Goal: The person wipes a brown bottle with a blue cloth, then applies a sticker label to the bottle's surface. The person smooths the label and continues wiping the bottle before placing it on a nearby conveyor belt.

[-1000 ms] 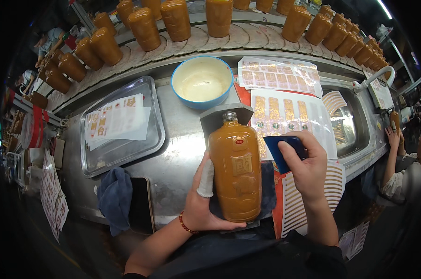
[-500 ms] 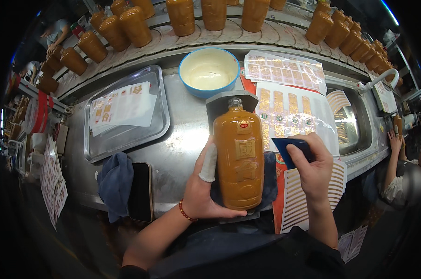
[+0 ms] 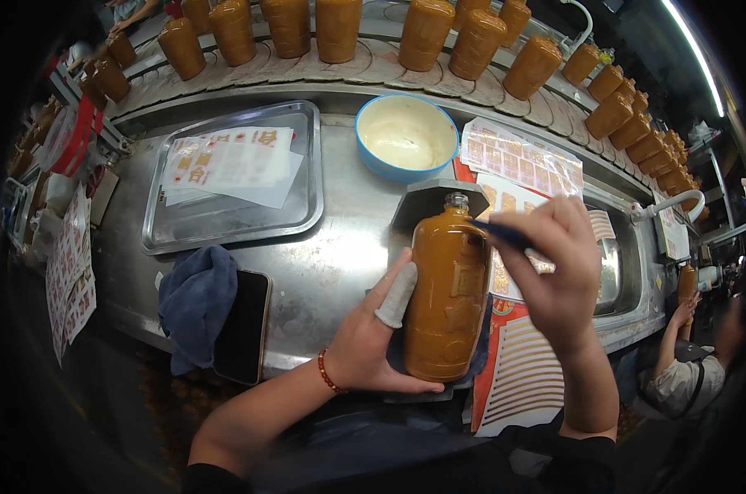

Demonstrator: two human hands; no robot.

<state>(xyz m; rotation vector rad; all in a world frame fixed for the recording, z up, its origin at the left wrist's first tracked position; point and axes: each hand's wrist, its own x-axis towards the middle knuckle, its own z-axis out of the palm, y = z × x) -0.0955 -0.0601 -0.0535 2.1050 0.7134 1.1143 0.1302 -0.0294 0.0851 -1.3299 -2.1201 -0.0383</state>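
A glossy amber-brown bottle [image 3: 444,309] with raised characters leans in front of me, its glass neck towards a grey angled rest [image 3: 414,206]. Around its left side and base my left hand [image 3: 369,346] is closed, with a pale cot on one finger and a beaded bracelet at the wrist. My right hand [image 3: 558,280] pinches a flat dark blue scraper [image 3: 509,235]. The scraper's edge meets the bottle's upper right shoulder, over a small red label there. Part of the label is hidden.
A blue-rimmed bowl [image 3: 406,136] stands behind the bottle. On the left lie a metal tray [image 3: 311,193] of sticker sheets, a blue cloth [image 3: 196,309] and a phone [image 3: 245,329]. Sticker strips [image 3: 525,370] and a sink [image 3: 616,272] are at right. Brown bottles [image 3: 337,33] line a conveyor beyond.
My right hand has brought the scraper up and left to the bottle's shoulder. The bottle has turned to the right in my left hand, and the whole view has shifted.
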